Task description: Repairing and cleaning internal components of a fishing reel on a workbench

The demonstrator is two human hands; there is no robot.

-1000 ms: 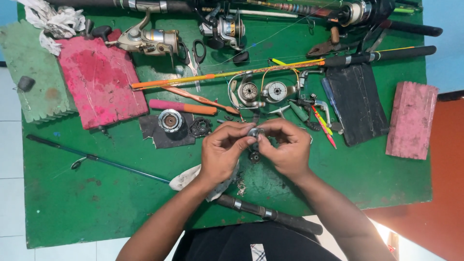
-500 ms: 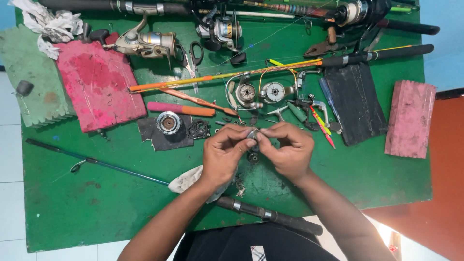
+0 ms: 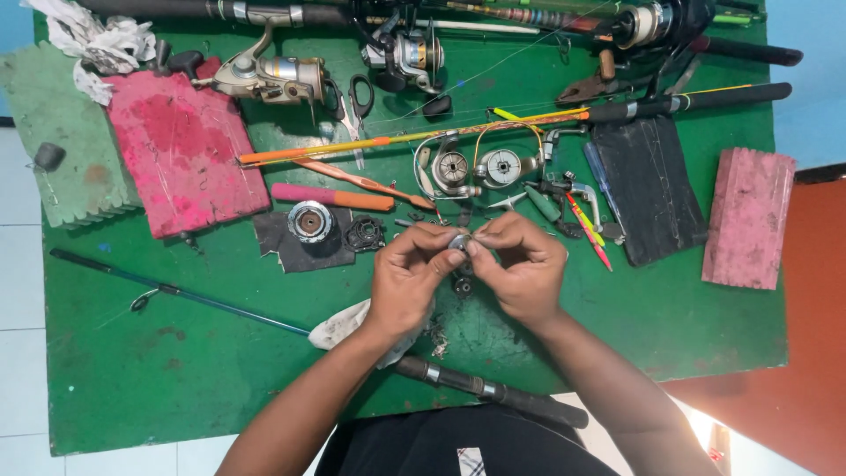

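A small silvery part [image 3: 459, 241] sits pinched between both hands, above the middle of the green worktop [image 3: 176, 370]. The left hand [image 3: 407, 275] closes thumb and forefinger on its left side; the right hand [image 3: 520, 264] pinches it from the right, its other fingers curled. What kind of part it is cannot be told, as the fingers hide most of it.

Just below the hands a dark small piece [image 3: 462, 284] lies on the worktop, and a white rag [image 3: 344, 323] shows under the left wrist. A dark rod handle [image 3: 493, 392] runs beneath both forearms. Just left of the hands lie a spool [image 3: 310, 220] on a dark patch and a black gear piece [image 3: 364, 234]. Beyond the hands sit an opened reel [image 3: 480, 167], an orange rod [image 3: 414, 137] and a pink-handled tool [image 3: 330, 196]. A red pad [image 3: 181, 150] and a green pad [image 3: 70, 150] lie far left, a black pad [image 3: 648, 189] and another red pad [image 3: 749, 216] to the right. A thin blue rod [image 3: 176, 291] crosses the left side. Scissors [image 3: 352, 97] and more reels [image 3: 269, 78] line the far edge.
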